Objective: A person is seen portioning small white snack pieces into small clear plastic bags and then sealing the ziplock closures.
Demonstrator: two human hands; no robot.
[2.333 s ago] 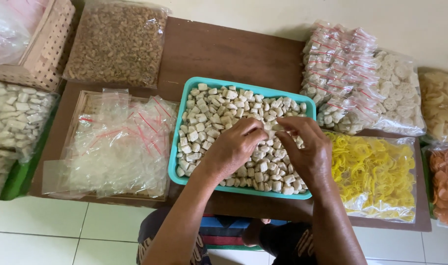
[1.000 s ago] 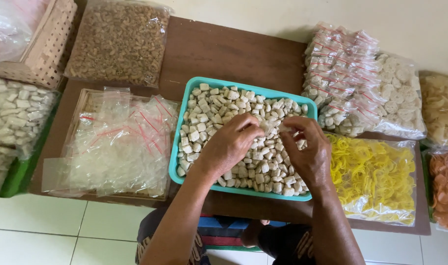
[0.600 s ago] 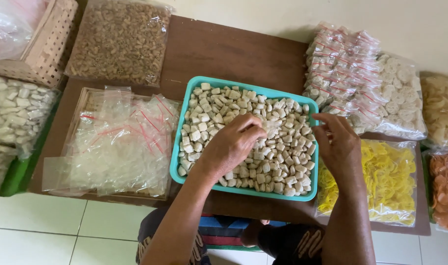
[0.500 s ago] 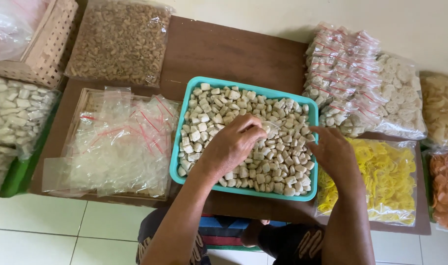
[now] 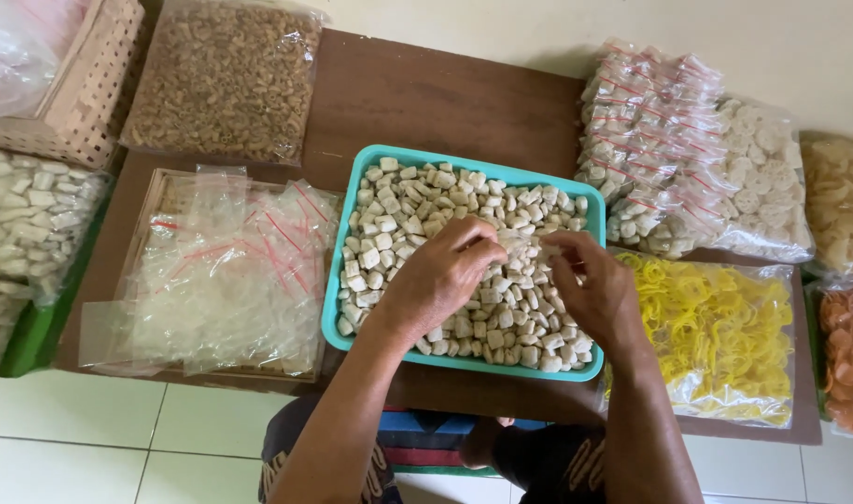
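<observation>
Brown wooden surface sits low over a pale tiled floor, crowded with bagged snacks. At its middle lies a teal tray heaped with small pale cracker pieces. Both hands meet above the tray's centre: the left hand and the right hand each pinch the edge of a small clear plastic bag held between them just over the pieces, fingers closed on its thin film; whether anything is inside the bag cannot be told. Left of the tray, a shallow wooden box holds a loose pile of empty clear bags with red strips. Behind that lies a big bag of brown ring-shaped crackers, and at the far left a woven basket and a bag of white cubes. To the right are a stack of small filled packets, a bag of white flower-shaped crackers, a bag of yellow crackers and a bag of orange ones.
</observation>
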